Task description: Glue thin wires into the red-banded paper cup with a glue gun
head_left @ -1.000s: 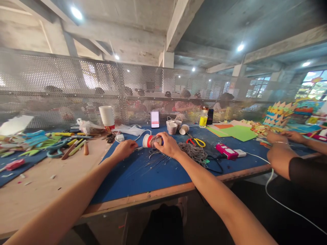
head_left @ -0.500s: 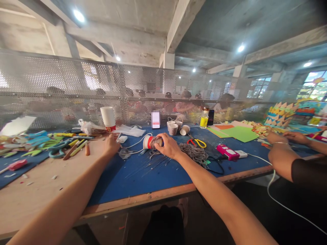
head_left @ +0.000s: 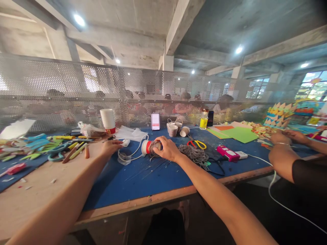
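My right hand (head_left: 166, 148) is closed around a paper cup (head_left: 149, 147) with a red band that lies on its side on the blue mat (head_left: 158, 175), partly wrapped in grey twine. A loose heap of grey twine (head_left: 194, 153) lies just right of that hand. My left hand (head_left: 110, 147) reaches out to the left over the mat's edge, close to a white charger with its cable (head_left: 126, 149). Its fingers are curled downward and I cannot see what they touch.
A stack of white cups (head_left: 107, 119), a phone (head_left: 155, 121), small paper cups (head_left: 173, 128), yellow-handled scissors (head_left: 196, 144), a yellow bottle (head_left: 203, 119) and a pink device (head_left: 227, 152) stand further back. Scissors and foam pieces (head_left: 51, 146) lie left. Another person's hands (head_left: 281, 137) work at right.
My left hand has moved left and away from the cup, toward the white charger. My right hand has stayed on the cup. The view has shifted slightly.
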`<state>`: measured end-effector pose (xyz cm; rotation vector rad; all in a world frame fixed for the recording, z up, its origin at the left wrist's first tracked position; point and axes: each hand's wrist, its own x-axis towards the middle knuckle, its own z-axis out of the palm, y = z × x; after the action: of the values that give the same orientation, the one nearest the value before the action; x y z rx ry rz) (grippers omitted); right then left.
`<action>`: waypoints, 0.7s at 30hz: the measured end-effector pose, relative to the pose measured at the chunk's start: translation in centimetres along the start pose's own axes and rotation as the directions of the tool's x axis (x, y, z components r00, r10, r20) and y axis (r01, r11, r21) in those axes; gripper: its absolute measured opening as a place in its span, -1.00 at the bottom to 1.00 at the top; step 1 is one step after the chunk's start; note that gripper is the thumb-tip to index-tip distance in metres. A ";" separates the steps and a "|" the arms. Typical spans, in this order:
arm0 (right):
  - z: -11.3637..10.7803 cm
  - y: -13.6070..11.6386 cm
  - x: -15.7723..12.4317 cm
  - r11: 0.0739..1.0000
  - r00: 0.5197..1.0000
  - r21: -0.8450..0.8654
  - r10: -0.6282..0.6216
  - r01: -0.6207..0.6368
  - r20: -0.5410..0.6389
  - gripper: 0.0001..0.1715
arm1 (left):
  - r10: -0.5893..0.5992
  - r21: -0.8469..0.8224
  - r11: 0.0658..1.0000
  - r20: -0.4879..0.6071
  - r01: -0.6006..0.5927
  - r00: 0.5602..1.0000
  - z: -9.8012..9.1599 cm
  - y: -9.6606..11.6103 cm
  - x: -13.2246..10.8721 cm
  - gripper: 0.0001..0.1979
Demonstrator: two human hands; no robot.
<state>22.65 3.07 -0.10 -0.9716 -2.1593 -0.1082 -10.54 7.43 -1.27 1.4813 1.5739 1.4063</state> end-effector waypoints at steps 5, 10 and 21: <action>0.0 -0.1 0.0 1.000 1.000 -0.010 0.006 -0.006 0.010 -0.59 | -0.033 -0.201 0.980 -0.095 0.013 0.995 0.3 0.9 -0.1 -0.71; -0.2 -0.3 -0.1 0.999 0.999 -0.044 0.026 -0.024 0.040 -0.61 | -0.048 -0.503 0.864 -0.031 0.026 0.998 0.8 2.5 -0.6 -0.78; -1.2 -0.4 -0.2 0.998 0.994 -0.025 0.060 -0.058 0.096 -0.73 | -0.019 -0.454 0.884 -0.281 -0.115 0.959 2.3 3.6 -1.7 -0.78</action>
<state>23.17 2.27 0.73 -1.0723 -2.2191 -0.0578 -6.74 5.98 0.95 1.0718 1.2252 1.9290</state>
